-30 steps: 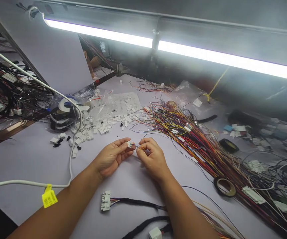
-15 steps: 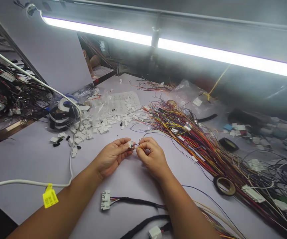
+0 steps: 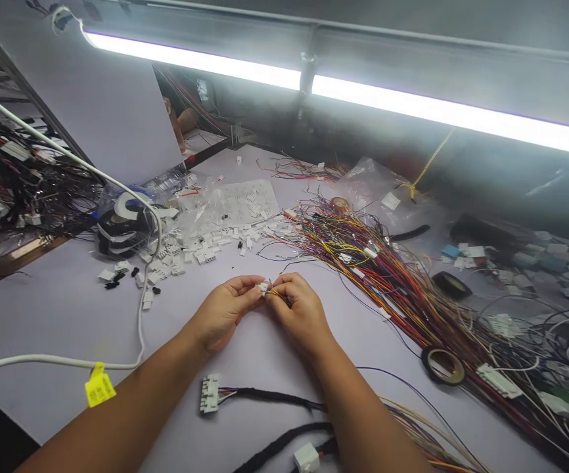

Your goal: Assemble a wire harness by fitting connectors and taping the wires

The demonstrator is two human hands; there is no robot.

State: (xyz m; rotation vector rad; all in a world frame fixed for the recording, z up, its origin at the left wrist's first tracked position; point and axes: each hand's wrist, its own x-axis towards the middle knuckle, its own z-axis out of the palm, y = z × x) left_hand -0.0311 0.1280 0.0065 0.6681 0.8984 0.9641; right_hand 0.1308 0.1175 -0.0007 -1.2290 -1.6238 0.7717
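Note:
Between the fingertips of my left hand (image 3: 228,309) sits a small white connector housing (image 3: 263,288), mostly covered by the fingers. My right hand (image 3: 300,312) is closed on thin coloured wires (image 3: 280,295) right beside the housing, the two hands almost touching. Some wires run into the housing; whether every one is seated is hidden. Below the hands lies a larger white connector (image 3: 209,394) on a black-taped cable (image 3: 274,396). Another white plug (image 3: 307,457) lies near the front edge of the view, by my right forearm.
Loose white connector housings (image 3: 181,256) are scattered behind my left hand. A thick bundle of coloured wires (image 3: 378,276) stretches along the right. A tape roll (image 3: 443,365) lies against it. A white cable (image 3: 141,328) with a yellow tag (image 3: 99,385) crosses my left forearm.
My right hand has moved slightly left, bringing the wires up against the connector housing. My left fingers now cover more of the housing.

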